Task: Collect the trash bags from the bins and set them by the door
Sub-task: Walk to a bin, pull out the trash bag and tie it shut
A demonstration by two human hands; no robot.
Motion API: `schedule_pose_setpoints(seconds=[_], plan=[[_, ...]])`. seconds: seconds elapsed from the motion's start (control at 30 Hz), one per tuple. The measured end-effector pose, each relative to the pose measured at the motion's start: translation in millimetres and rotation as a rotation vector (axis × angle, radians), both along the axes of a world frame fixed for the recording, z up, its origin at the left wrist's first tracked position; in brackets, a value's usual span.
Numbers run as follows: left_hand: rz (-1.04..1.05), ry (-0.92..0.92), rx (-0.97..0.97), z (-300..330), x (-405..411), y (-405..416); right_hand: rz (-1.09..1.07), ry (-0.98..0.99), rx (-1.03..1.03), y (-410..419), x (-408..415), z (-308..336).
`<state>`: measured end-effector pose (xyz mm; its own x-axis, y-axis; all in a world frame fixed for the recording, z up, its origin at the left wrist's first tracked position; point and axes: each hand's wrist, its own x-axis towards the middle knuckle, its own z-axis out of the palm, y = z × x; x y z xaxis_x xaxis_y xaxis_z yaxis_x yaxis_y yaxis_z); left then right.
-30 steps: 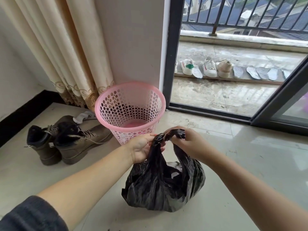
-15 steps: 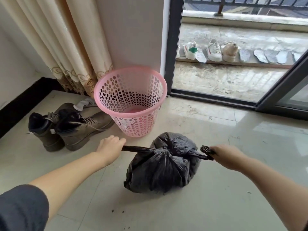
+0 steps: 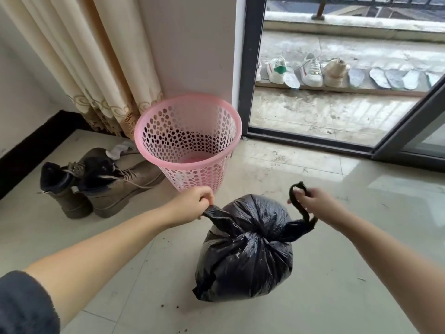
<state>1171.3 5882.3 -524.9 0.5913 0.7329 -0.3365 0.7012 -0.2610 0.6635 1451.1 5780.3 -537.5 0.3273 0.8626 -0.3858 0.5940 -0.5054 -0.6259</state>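
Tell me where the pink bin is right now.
In the head view the pink bin stands on the floor left of centre, against the wall, between the brown boots and the sliding door frame, behind the black trash bag.

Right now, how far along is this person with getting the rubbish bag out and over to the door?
Done: the black bag is out of the pink bin, which looks empty, and sits knotted once on the floor. In hand: the left hand and right hand each grip a twisted bag end, seemingly mid-tying. Left: finishing the knot and placing the bag by the door; whether that means the nearby sliding door is unclear.

Dark grey fuzzy sleeve [image 3: 21, 302], left arm
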Motion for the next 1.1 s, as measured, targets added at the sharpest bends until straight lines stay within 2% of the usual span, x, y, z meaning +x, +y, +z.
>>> schedule_pose_setpoints(seconds=[0.1,0.17,0.23,0.3,0.37,0.43,0.5,0.57,0.6,0.67,0.73,0.8,0.87,0.93,1.1], plan=[[0.099,-0.29,-0.109,28.1,27.8,-6.7,-0.092,0.126,0.132,24.1,-20.5,30.9],[0.098,-0.366,-0.152,34.8,38.4,-10.8,-0.167,0.396,0.181,33.8,-35.3,49.6],[0.043,-0.356,-0.053,35.7,45.7,-15.0,-0.15,0.634,0.194,36.8,-51.8,63.6],[0.036,-0.329,0.112,36.3,51.5,-17.9,-0.009,0.739,0.158,35.0,-66.1,64.7],[0.113,-0.366,0.224,38.1,56.2,-18.0,0.196,0.725,0.085,28.8,-77.8,64.0],[0.191,-0.402,0.282,39.1,57.4,-17.0,0.364,0.617,0.04,23.0,-87.0,62.6],[0.237,-0.402,0.276,39.3,55.3,-16.8,0.435,0.441,0.051,19.5,-101.2,59.4],[0.278,-0.4,0.217,38.8,53.2,-17.1,0.438,0.251,0.168,19.3,-116.6,52.2],[0.303,-0.408,0.185,38.2,52.8,-16.2,0.413,0.222,0.241,20.6,-121.1,47.0],[0.365,-0.434,0.098,38.7,53.9,-12.0,0.332,0.267,0.309,24.9,-121.5,40.4],[0.389,-0.458,-0.068,41.0,53.7,-6.9,0.251,0.314,0.282,26.4,-114.5,44.7],[0.292,-0.491,-0.271,41.0,47.5,-3.8,0.151,0.39,0.272,26.9,-105.8,49.4],[0.141,-0.52,-0.436,38.0,39.4,-5.0,0.039,0.639,0.265,26.6,-96.7,52.1],[0.032,-0.497,-0.458,34.6,35.2,-6.5,-0.034,0.862,0.242,27.3,-86.1,52.2],[0.042,-0.506,-0.416,40.2,39.6,-9.4,0.058,0.821,0.218,24.4,-75.5,52.4]])
